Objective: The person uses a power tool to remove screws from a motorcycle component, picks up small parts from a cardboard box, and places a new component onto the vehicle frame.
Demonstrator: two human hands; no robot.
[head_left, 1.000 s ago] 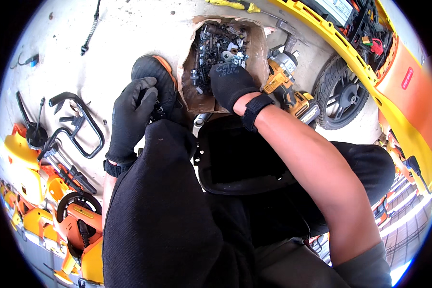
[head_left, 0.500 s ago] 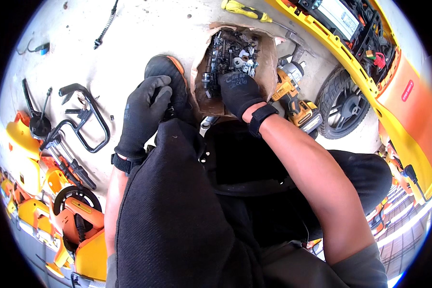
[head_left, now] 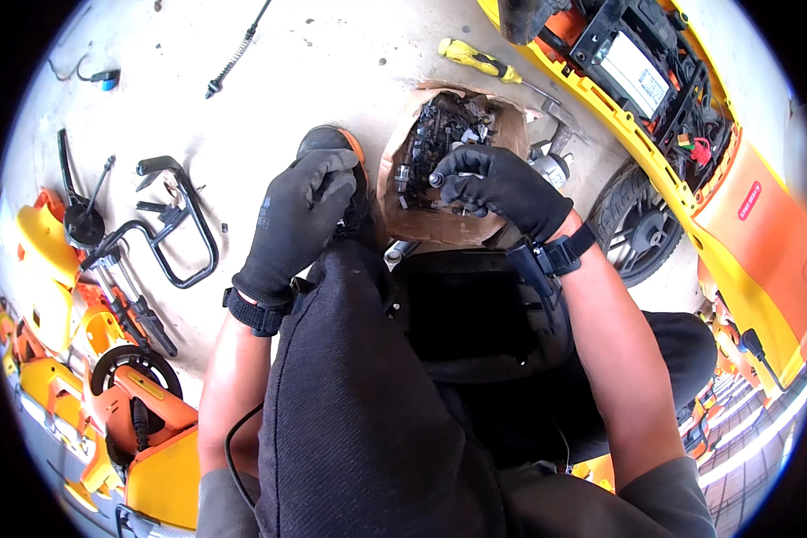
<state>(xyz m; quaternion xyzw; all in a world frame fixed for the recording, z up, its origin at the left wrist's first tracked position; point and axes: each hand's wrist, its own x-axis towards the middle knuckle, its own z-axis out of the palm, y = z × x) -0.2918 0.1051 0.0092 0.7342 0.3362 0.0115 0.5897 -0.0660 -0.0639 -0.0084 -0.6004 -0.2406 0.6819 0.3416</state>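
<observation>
My right hand [head_left: 507, 188], in a black work glove, is raised over the near side of an open cardboard box [head_left: 394, 166]. Between its thumb and fingers it pinches a small metal bolt [head_left: 438, 179], whose round end points left. Bolts, clips and other small hardware [head_left: 444, 125] fill the box. My left hand [head_left: 300, 215], gloved in black too, hovers above my dark shoe [head_left: 360, 179], left of the box. Its fingers are curled together, and whatever may be inside them is hidden.
Right of the box lie a yellow-and-black screwdriver [head_left: 475, 61], a partly covered power tool [head_left: 551, 168] and a black-tyred wheel [head_left: 641, 224]. A yellow-orange vehicle body [head_left: 753, 206] borders the right. Leftward are a black tube frame [head_left: 211, 238], a spring rod [head_left: 233, 63] and orange-yellow parts [head_left: 157, 412].
My right hand has come up out of the hardware with a bolt in its fingers. The left stays curled above the shoe. The whole view has shifted slightly.
</observation>
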